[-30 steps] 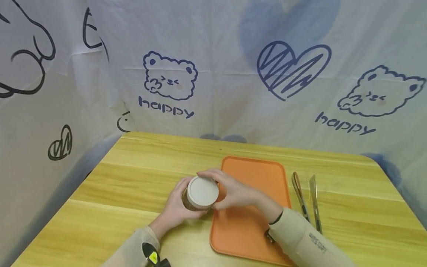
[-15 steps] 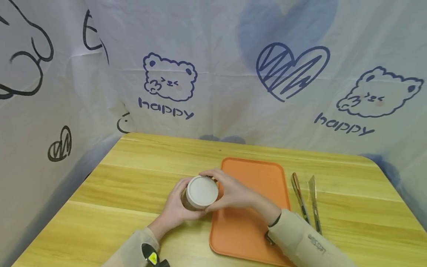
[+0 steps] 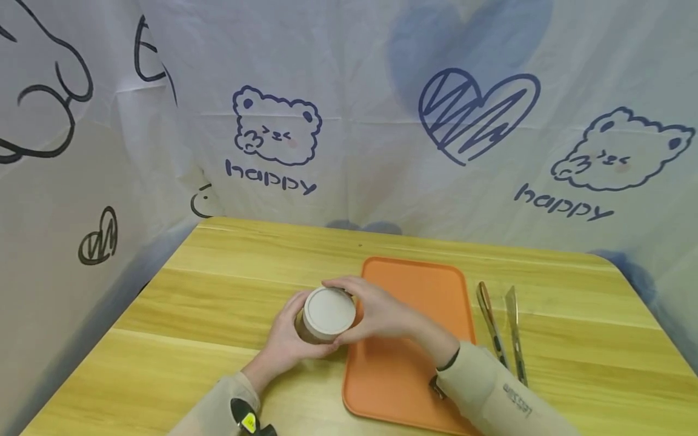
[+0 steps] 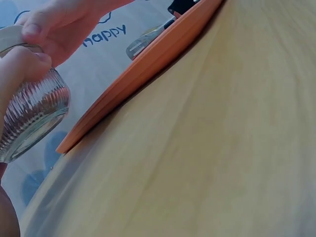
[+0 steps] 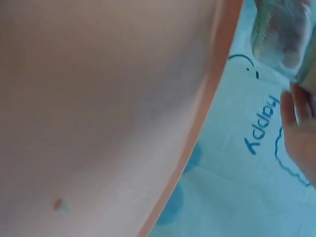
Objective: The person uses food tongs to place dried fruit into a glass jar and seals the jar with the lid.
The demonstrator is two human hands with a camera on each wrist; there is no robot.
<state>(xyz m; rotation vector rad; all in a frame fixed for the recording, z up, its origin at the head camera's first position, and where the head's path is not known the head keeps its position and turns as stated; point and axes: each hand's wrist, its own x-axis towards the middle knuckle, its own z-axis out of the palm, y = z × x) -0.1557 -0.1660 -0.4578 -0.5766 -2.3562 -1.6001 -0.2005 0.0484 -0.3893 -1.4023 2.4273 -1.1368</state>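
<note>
A ribbed glass jar (image 4: 37, 113) with a white lid (image 3: 329, 310) is held between both hands, just left of the orange tray (image 3: 406, 387). My left hand (image 3: 286, 336) wraps round the jar's body from the left. From the right, my right hand (image 3: 382, 312) grips the lid's rim, fingers on the far side and thumb on the near side. The left wrist view shows the jar tilted, its base above the tabletop. Part of the jar (image 5: 281, 34) also appears at the top right of the right wrist view.
Right of the tray lie a utensil with a brown end (image 3: 485, 303) and a flat-bladed metal utensil (image 3: 512, 309), side by side on the wooden table (image 3: 218, 266). A printed white curtain (image 3: 371, 169) hangs behind the table.
My right thumb has shifted left along the near side of the lid. The jar has moved very slightly left; my left hand keeps its hold.
</note>
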